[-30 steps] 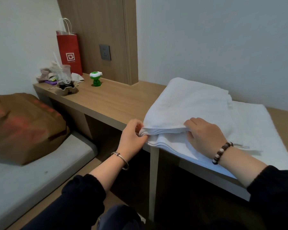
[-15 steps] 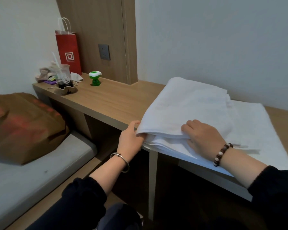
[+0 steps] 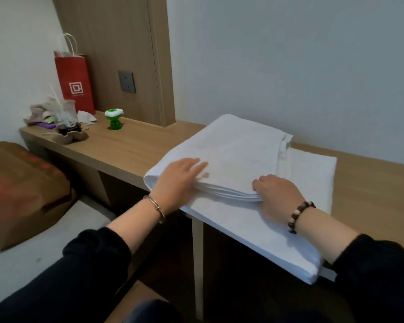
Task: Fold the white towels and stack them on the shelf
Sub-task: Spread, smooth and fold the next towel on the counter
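A folded white towel (image 3: 233, 157) lies on top of a larger flat white towel (image 3: 308, 183), both on the wooden shelf (image 3: 126, 148). My left hand (image 3: 180, 180) lies flat with straight fingers on the near left part of the top towel. My right hand (image 3: 278, 194) sits at the near edge of that towel, fingers curled in under its stacked layers, the fingertips hidden.
At the shelf's far left stand a red paper bag (image 3: 74, 80), a clear cup with a straw (image 3: 65, 117) and a green toy (image 3: 114, 118). A wall socket (image 3: 126, 81) is behind. A brown pillow (image 3: 21, 190) lies on the bed at lower left.
My left hand let go of the towel's left corner and moved up onto its top, fingers flat. My right hand slid right along the near edge. The lifted layers have come down.
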### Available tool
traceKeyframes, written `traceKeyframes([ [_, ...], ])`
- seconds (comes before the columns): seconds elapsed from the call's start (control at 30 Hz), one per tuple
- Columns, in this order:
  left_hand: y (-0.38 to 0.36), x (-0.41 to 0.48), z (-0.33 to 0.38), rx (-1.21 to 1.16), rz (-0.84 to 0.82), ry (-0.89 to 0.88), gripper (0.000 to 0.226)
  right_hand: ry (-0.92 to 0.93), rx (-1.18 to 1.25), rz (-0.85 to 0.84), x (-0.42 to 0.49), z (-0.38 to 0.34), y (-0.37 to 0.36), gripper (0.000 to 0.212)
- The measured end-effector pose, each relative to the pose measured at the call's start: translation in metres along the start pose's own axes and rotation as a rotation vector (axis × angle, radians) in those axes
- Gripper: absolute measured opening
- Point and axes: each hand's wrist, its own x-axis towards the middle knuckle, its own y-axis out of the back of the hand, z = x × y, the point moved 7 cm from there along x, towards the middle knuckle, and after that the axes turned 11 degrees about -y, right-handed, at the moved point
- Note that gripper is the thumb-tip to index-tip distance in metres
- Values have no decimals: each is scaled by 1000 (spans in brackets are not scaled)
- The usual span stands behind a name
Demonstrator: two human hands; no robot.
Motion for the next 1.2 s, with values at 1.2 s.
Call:
traceKeyframes([
  [1.2, -27, 48, 21, -136, -86, -291, 40, -54, -60, -178, 80, 85, -53, 55],
])
